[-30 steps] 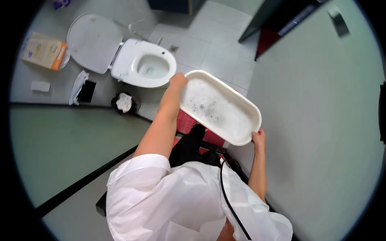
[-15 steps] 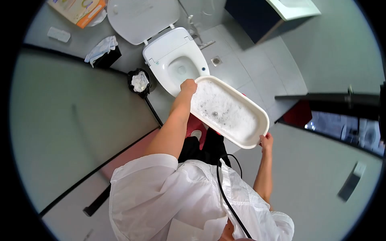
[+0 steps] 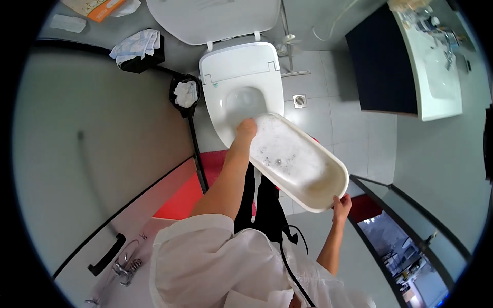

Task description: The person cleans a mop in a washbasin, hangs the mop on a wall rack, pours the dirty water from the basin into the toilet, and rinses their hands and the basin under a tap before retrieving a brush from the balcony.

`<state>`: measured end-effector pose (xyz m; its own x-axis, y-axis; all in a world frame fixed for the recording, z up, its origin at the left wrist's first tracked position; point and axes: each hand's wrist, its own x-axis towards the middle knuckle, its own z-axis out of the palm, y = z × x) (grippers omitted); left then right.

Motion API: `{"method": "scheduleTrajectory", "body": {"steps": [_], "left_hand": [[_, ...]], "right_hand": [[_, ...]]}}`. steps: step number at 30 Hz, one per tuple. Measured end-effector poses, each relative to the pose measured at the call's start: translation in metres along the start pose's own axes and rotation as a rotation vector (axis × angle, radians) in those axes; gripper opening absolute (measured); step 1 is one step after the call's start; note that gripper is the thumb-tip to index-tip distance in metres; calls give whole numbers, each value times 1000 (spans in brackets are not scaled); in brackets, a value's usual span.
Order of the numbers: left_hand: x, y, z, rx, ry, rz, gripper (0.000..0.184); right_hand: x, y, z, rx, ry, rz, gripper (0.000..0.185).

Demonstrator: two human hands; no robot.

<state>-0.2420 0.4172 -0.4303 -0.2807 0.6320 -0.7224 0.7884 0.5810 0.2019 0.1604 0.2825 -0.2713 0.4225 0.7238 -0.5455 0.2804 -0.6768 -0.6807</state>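
Observation:
A long white plastic basin hangs between my two hands, with foamy, soapy water in it. Its far left end reaches over the front right of the toilet bowl, whose lid is raised. My left hand is closed on the rim at that end, above the toilet seat. At the opposite, nearer end, my right hand grips the rim, fingers partly hidden beneath it. The foam gathers toward the toilet end, and more of the bare bottom shows near my right hand.
Left of the toilet stand a bin with a black bag and a black box with a cloth over it. At right is a washbasin cabinet. A floor drain lies between. A framed door stands lower right.
My view has swung round, bringing the washbasin and a wall tap into sight. The basin stays in both hands, and its foam has shifted toward the toilet end.

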Motion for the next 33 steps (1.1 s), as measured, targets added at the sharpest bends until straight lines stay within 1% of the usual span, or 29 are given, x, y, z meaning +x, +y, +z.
{"method": "scheduleTrajectory", "body": {"steps": [3,5,8,11,15,17,21,24,27,29,33], "left_hand": [[18,-1,10,-46,27,-25,25],[21,-2,9,-75,37,-24,27],[26,0,2,-154,-33,-38,28],[28,-3,0,-168,-10,-75,28],[38,-13,6,-121,-72,-87,28],[41,-14,9,-105,-23,-69,23],[41,-11,8,-142,6,-78,23],[42,-11,11,-121,-58,-88,23],[44,-14,18,-146,-38,-79,24],[51,-14,24,-144,-121,-118,27],[51,-13,23,-191,-147,-145,32]], "right_hand": [[10,-33,9,-4,-5,32,12],[14,-37,14,16,-16,50,12],[19,-53,18,-18,-23,50,13],[16,-76,28,-54,-32,19,12],[16,-75,32,-30,-42,41,12],[15,-77,33,-45,-48,60,12],[8,-80,36,21,-48,70,11],[2,-90,36,14,-45,64,11],[-5,-101,39,56,-56,67,11],[-7,-109,39,55,-72,47,11],[-16,-126,48,60,-72,20,11]]}}
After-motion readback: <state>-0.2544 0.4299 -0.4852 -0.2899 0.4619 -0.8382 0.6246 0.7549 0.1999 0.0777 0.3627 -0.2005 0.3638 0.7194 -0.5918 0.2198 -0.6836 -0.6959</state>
